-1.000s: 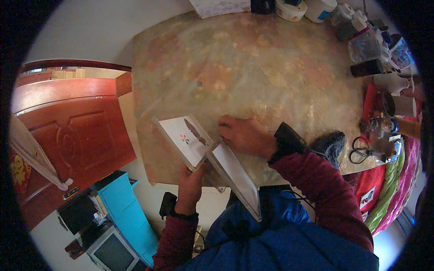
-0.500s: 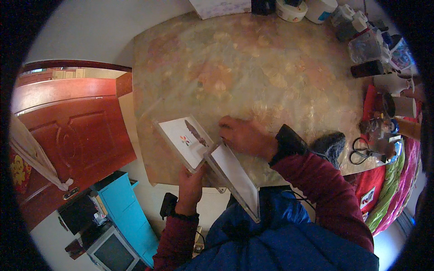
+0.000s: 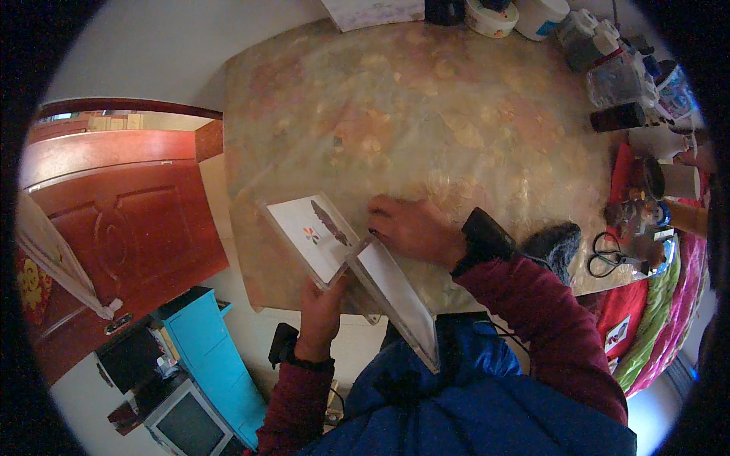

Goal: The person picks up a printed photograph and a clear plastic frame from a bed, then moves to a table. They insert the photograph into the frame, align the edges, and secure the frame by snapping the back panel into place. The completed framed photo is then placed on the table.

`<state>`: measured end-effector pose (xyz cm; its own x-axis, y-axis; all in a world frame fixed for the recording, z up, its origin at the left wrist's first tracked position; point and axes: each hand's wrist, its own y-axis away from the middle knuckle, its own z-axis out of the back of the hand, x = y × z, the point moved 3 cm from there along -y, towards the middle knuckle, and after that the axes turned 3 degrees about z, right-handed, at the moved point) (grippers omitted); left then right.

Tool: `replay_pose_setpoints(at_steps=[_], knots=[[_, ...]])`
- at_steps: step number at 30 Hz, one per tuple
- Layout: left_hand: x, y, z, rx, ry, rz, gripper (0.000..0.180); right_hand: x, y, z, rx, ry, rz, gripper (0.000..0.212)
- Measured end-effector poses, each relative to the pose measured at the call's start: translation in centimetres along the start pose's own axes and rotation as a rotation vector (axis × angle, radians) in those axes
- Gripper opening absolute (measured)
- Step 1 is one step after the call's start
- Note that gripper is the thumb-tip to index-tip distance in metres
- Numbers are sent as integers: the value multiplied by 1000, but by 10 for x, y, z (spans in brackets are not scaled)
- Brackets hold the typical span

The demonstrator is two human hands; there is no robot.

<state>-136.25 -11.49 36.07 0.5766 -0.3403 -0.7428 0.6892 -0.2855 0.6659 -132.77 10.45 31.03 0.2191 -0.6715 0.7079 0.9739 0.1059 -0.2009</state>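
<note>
Two clear-edged flat panels meet at an angle like an open hinged case. The left panel holds a white sheet with a small red-and-dark petal motif and a dark brown patch. Its mate, the right panel, shows plain white and slants down over my lap. My left hand is closed around the lower edge of the left panel, the fingers partly hidden beneath it. At the upper end of the right panel, my right hand has its fingers curled over the corner; the fingertips are partly hidden.
A table with a patterned cover lies under my hands. To the right are a grey fuzzy item and black-handled scissors. Bottles and tubs crowd the far right. A blue cabinet stands left, below the table.
Almost nothing differs. The left panel has tilted very slightly, and both hands keep their places on the panels.
</note>
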Motion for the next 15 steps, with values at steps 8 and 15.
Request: replay_pose_setpoints(at_steps=[8,15], knots=[[0,1,1,12,-24,33,36,1,0,-2,-55,-19,-16,19],[3,-3,-1,4,22,7,36,2,2,-1,-42,59,4,16]])
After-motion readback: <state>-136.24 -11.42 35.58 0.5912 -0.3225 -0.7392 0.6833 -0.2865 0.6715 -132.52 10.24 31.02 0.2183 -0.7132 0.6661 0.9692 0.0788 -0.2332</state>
